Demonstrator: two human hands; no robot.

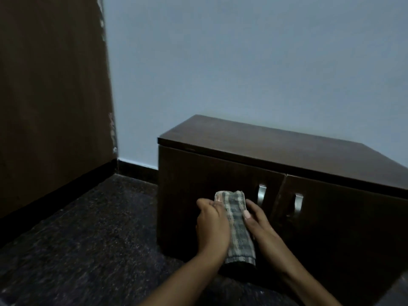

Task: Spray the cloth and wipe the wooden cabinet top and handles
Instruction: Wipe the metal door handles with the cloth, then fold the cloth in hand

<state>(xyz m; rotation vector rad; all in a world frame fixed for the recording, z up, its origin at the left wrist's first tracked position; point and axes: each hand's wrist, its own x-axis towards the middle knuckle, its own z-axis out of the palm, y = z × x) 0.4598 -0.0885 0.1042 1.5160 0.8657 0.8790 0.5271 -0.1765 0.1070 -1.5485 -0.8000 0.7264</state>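
A low dark wooden cabinet stands against the pale wall, with two doors and two metal handles, the left handle and the right handle. In front of the left door I hold a folded checked cloth between both hands. My left hand grips its left side, fingers curled around it. My right hand presses on its right side, thumb on top. The cloth hangs lengthwise, its lower end near my wrists. No spray bottle is in view.
A dark speckled stone floor spreads to the left of the cabinet. A brown wooden door or panel fills the left side, with a black skirting along the wall base.
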